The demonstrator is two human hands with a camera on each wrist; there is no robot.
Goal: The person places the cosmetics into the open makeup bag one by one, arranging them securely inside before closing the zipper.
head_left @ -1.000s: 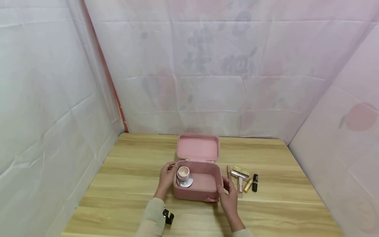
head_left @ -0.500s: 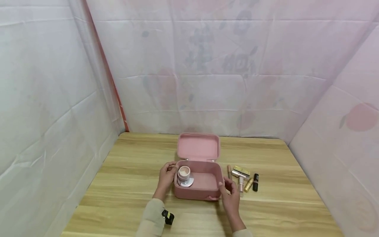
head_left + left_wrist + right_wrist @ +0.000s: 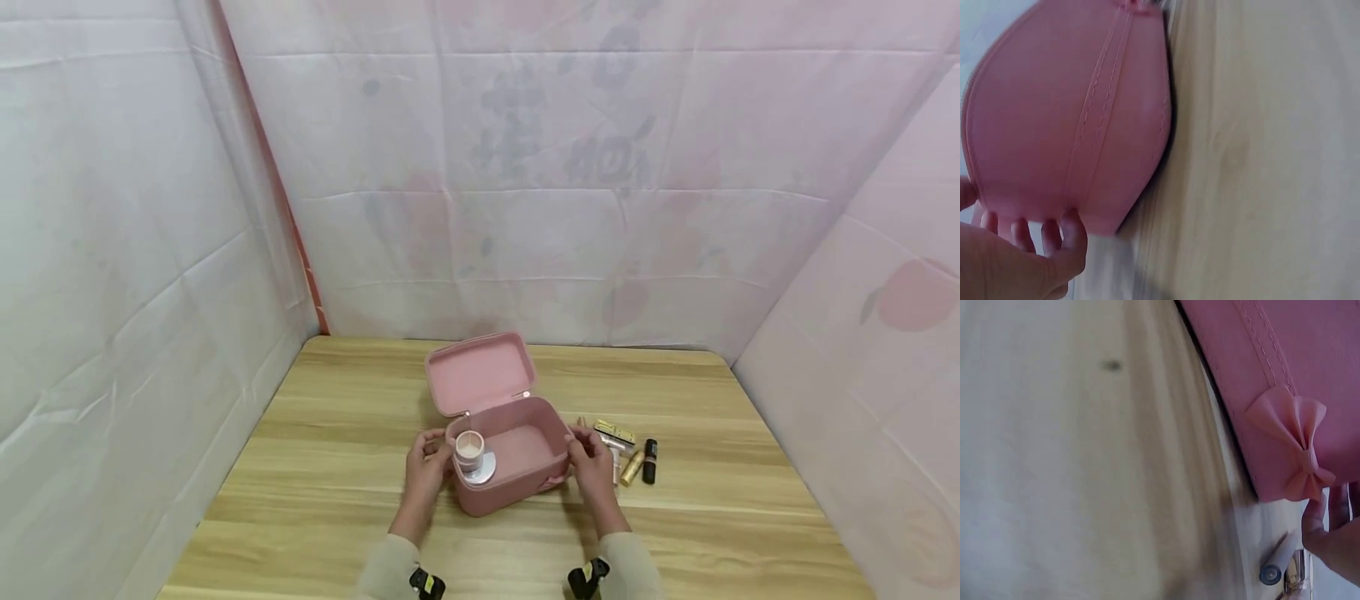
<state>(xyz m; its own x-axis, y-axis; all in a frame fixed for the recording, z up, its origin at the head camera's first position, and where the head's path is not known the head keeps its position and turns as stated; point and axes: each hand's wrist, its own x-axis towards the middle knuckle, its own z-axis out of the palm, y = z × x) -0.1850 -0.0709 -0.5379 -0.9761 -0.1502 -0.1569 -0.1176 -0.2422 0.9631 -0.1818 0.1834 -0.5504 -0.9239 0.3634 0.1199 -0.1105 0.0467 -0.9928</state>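
Pink sides and all, the box has turned on the table since the earlier picture, so its left end is nearer the person and its right end is farther off. Its lid swung toward the left with it, and it stands wide open behind the box. The right hand went forward with the right end, and now a little black camera shows on that wrist.

Both hands hold on to the box. The left hand grips the left end, and the right hand pinches the right end near the top edge. A pink bow (it looks a bit like candy paper) is on the front, close to the right hand.

Inside, at the left end, is a small round jar. It is by a shiny flat round thing, but I can't tell if it sits on top.

Just right of the right hand lie a yellow pack, a gold tube and a black tube.
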